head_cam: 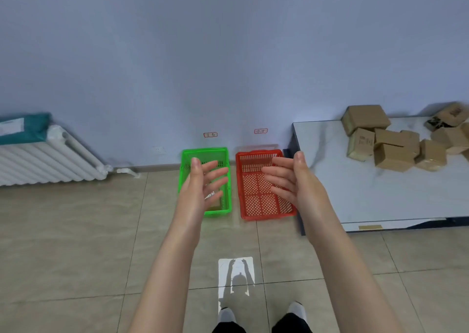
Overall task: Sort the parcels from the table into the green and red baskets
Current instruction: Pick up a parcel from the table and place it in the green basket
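Observation:
Both of my hands are raised in front of me, palms facing each other, fingers straight and holding nothing. My left hand [203,180] is in front of the green basket [204,152], which stands on the floor by the wall. A brown parcel [215,202] with a white label lies inside it, partly hidden by my fingers. My right hand [288,178] is over the red basket [258,213], whose visible mesh bottom holds nothing. Several brown cardboard parcels [393,152] are piled on the white table [368,195] at the right.
A white radiator [45,160] with a teal packet [25,129] on top is on the wall at the left. Two small red-framed labels [210,134] are stuck on the wall above the baskets. Tiled floor stretches in front of me; my feet [261,315] show below.

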